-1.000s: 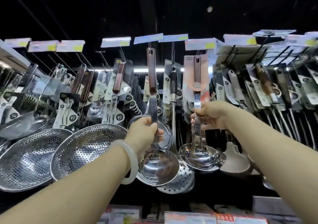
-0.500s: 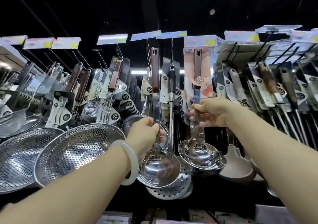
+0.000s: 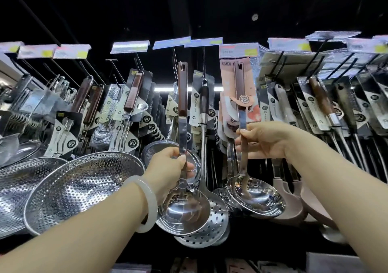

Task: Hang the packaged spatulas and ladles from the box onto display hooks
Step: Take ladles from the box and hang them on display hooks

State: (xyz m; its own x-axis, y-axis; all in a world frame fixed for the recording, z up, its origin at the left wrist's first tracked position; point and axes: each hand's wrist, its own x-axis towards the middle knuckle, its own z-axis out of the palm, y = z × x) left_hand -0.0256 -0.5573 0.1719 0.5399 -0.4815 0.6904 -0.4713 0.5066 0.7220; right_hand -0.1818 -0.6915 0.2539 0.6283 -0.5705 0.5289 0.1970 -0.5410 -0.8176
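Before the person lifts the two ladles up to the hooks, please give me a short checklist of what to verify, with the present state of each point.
1. Left hand grips the brown-handled ladle firmly on its steel shaft: ok.
2. Right hand grips the pink-carded ladle on its shaft: ok.
3. Hanging hole at the top of the brown handle is open and faces up: ok.
4. Brown-handled ladle is already on a hook: not ok, its top is free.
5. Pink-carded ladle is seated on its hook: cannot tell, the price tag hides it.
6. Free hook above the left ladle: cannot tell.
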